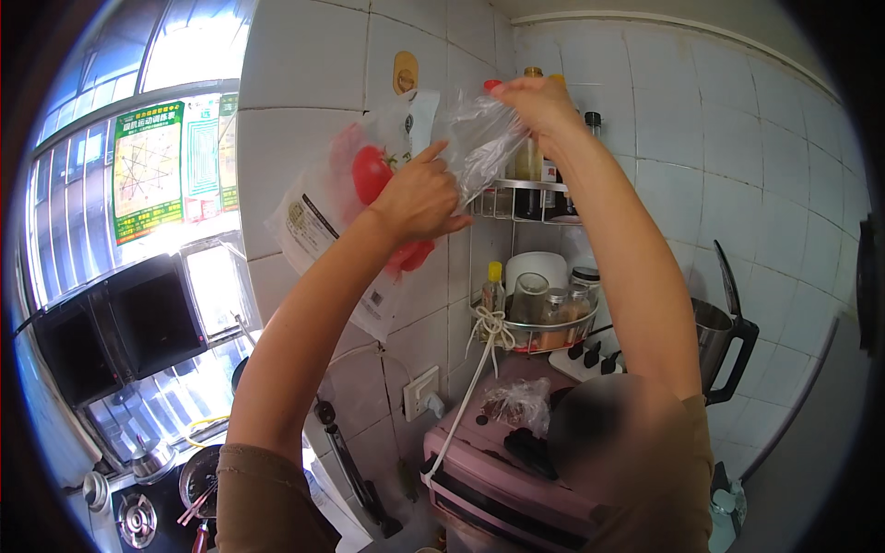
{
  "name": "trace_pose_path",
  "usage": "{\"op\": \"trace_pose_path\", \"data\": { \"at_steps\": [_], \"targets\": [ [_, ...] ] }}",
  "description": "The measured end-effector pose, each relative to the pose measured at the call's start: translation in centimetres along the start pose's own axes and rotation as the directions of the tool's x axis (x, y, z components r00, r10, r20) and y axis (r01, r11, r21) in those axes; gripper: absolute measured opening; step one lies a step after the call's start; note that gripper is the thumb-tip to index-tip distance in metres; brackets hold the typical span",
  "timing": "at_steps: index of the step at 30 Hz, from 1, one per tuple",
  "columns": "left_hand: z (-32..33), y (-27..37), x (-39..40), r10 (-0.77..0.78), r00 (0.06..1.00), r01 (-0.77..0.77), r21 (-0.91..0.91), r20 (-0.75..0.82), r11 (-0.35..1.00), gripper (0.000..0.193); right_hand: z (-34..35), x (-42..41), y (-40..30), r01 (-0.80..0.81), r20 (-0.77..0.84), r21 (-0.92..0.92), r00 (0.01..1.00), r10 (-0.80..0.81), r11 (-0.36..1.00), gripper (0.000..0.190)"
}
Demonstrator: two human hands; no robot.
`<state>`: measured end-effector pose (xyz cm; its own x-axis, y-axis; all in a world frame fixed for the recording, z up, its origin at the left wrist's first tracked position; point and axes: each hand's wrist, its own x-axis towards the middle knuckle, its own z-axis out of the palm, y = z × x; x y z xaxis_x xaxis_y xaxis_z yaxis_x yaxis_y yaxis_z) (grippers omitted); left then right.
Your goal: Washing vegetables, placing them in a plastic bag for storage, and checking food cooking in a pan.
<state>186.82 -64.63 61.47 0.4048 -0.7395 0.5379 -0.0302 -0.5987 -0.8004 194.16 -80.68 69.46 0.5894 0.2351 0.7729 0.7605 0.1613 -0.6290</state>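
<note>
Raised toward the upper right, my right hand [539, 104] pinches the gathered end of a clear plastic bag [480, 148]. The bag spreads left from its fingers. My left hand [422, 193] is at the lower left part of that bag, index finger pointing up and thumb stretched out; whether it grips any film is unclear. Just behind it, a white printed plastic bag [311, 221] hangs against the tiled wall, with red tomatoes [371, 173] showing at it. A yellowish wall hook [406, 72] is above the bags.
A wire corner shelf [529, 325] holds bottles and jars. Beneath it stands a pink appliance [498, 442] with crumpled plastic on top. A power strip [588, 363] and a steel jug [712, 339] are at right. A gas stove [138, 518] with a pan [200, 477] lies lower left.
</note>
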Motion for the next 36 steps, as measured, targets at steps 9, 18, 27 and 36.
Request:
{"op": "trace_pose_path", "data": {
  "at_steps": [9, 18, 27, 36],
  "targets": [
    [0.2, 0.7, 0.2, -0.325, 0.917, 0.368, -0.177, 0.232, 0.913, 0.042, -4.3, 0.6, -2.0, 0.664, -0.603, -0.244, 0.467, -0.647, 0.707, 0.011],
    [0.2, 1.1, -0.2, -0.280, 0.909, 0.366, -0.269, 0.310, 0.891, 0.053, -6.3, -10.0, -10.6, 0.699, -0.597, -0.443, 0.238, -0.766, 0.562, 0.018],
    [-1.5, 2.6, 1.3, -0.402, 0.912, 0.388, -0.510, 0.088, 0.768, 0.069, -3.9, -6.6, -2.3, 0.397, -0.028, -0.759, 0.772, -0.635, 0.516, 0.018],
    [-0.9, 3.0, -1.3, -0.476, 0.877, 0.466, 0.357, -0.066, 0.810, 0.028, -2.1, -6.5, -2.7, 0.361, -0.029, -0.683, 0.856, -0.517, 0.635, 0.019]
  ]
}}
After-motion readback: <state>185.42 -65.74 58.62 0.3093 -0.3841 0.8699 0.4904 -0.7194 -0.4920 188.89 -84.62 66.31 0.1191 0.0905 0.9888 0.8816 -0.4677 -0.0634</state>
